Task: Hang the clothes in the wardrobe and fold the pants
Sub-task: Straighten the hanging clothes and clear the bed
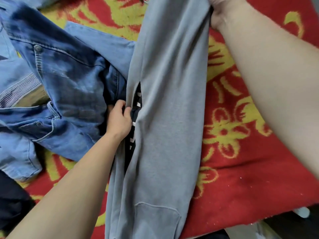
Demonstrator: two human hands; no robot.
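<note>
Red-and-yellow blanket [241,169]: grey pants [165,118] pinched at one edge by left hand [119,119], gripped by right hand [219,14]; jeans [69,83] just beside left hand liable to be dragged along.

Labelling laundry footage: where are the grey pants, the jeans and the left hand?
grey pants [169,104]: head view, middle of the leg.
jeans [69,78]: head view, faded front panel.
left hand [119,119]: head view, back of the hand.

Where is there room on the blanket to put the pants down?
The biggest bare patch of the red blanket lies right of the grey pants. A smaller one shows at the top, between jeans and pants. The left is crowded with jeans.
</note>
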